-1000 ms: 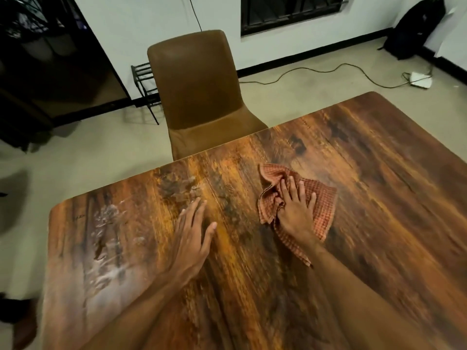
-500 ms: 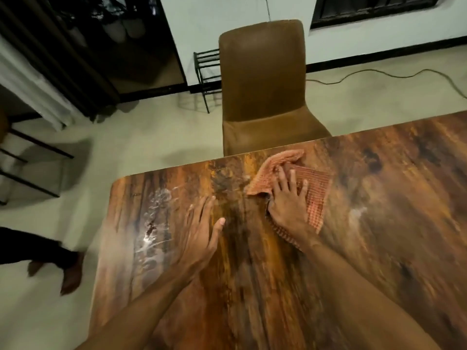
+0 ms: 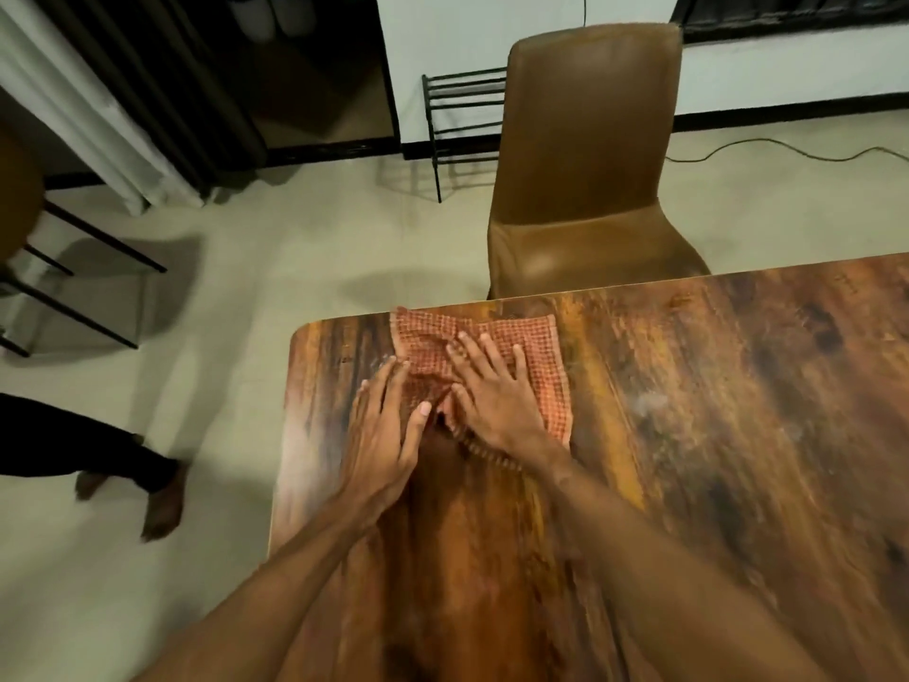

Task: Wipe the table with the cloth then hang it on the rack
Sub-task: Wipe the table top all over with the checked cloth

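So you're pressing your right hand [image 3: 497, 396] flat, fingers spread, pinning the cloth [image 3: 546, 376] for wiping the table [image 3: 738, 435]; your left hand [image 3: 383, 435] is lying open alongside, gripping nothing.

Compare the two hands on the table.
The right hand lies flat on top of the checked cloth, fingers spread; the left hand rests mostly on bare table, fingertips only touching the cloth's left edge, fingers closer together. Both lie palm down.
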Tool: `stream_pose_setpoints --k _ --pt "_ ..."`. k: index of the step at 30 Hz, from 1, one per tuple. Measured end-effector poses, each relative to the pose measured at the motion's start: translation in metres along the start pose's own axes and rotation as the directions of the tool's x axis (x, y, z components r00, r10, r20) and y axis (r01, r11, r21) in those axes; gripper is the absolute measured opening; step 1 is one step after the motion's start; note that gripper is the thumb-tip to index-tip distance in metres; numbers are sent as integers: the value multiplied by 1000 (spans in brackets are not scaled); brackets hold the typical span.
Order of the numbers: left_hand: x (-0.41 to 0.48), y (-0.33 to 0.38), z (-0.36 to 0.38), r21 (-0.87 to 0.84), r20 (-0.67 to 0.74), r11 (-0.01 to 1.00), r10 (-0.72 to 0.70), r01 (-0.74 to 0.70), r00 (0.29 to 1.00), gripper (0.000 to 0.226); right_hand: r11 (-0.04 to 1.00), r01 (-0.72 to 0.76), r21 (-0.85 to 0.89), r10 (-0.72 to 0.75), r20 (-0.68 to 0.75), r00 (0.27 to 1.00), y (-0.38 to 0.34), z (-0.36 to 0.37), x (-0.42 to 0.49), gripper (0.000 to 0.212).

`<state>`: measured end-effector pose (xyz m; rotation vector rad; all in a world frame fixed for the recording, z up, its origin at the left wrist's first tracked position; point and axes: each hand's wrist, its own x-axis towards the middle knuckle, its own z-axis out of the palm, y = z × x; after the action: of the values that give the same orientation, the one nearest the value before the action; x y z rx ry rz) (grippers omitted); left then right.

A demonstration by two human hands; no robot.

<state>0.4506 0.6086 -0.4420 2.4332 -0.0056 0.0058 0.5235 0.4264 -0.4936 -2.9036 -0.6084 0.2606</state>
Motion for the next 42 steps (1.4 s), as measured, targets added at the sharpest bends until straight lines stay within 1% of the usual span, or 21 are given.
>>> stream_pose_setpoints --k 2,4,7,8,12,15,18,20,21,24,25,26,29,30,32,34,36,38,40,41,42 --pt "3 -17 -15 14 -34 1000 1 -1 999 59 988 -152 12 151 20 988 14 -7 18 64" --pt "4 -39 -32 28 -55 1000 1 0 998 59 981 -194 -17 194 46 980 -8 -11 30 70" --pt "-3 -62 -49 17 -68 1000 -26 27 997 60 999 36 -28 -34 65 997 -84 6 19 65" --pt "-4 -69 -53 0 -61 999 -36 36 997 61 997 73 -30 -71 61 996 -97 11 16 64" --pt "-6 -88 -64 -7 -45 999 -43 42 998 61 1000 -11 -7 12 65 998 -83 -1 59 61" --pt "-9 -96 -72 -16 -49 999 -40 39 998 60 998 -58 -4 58 88 994 -106 -1 72 65" --pt "-12 -97 -80 -40 -48 999 -32 30 998 61 995 96 -29 -94 66 993 -149 25 10 65" --pt "-14 -98 -83 -38 -54 999 -27 25 998 61 987 160 -30 -159 36 987 -140 30 -16 62" --pt "-17 -99 -83 -38 -50 999 -27 26 998 61 992 127 -24 -126 40 991 -131 26 -17 61" --pt "-31 -95 -79 -19 -27 1000 -11 11 1000 61 978 -208 12 207 52 977 -112 6 -13 66" --pt "-36 -91 -76 -17 -13 1000 -7 7 1000 61 967 -255 11 254 67 965 -119 6 -20 71" --pt "-41 -85 -73 -19 4 1000 0 0 1000 61 973 -228 16 227 63 972 -132 9 -37 72" --pt "-58 -65 -61 -1 42 999 47 -47 998 61 999 40 19 -41 70 997 -161 33 -111 64" --pt "-63 -59 -56 7 52 998 64 -64 997 60 999 46 5 -46 63 997 -149 34 -126 62" --pt "-76 -44 -46 4 76 997 77 -78 994 61 988 -157 5 157 13 987 -108 24 -150 59" --pt "-90 -28 -36 7 100 996 84 -86 991 62 891 -450 62 451 -9 892 -66 14 -179 59" --pt "-105 -9 -25 23 117 992 119 -122 986 61 807 -579 117 583 1 813 -60 14 -217 58" --pt "-125 14 -11 34 128 985 166 -171 978 60 879 -461 122 464 6 886 -87 31 -266 58" --pt "-145 31 1 24 154 977 207 -213 966 62 970 -235 64 233 30 972 -109 49 -316 55" --pt "-159 41 11 17 173 970 237 -244 956 63 980 -190 53 189 25 982 -95 51 -340 55" --pt "-169 46 19 14 185 965 256 -263 949 64 974 -218 57 218 6 976 -71 46 -354 56"
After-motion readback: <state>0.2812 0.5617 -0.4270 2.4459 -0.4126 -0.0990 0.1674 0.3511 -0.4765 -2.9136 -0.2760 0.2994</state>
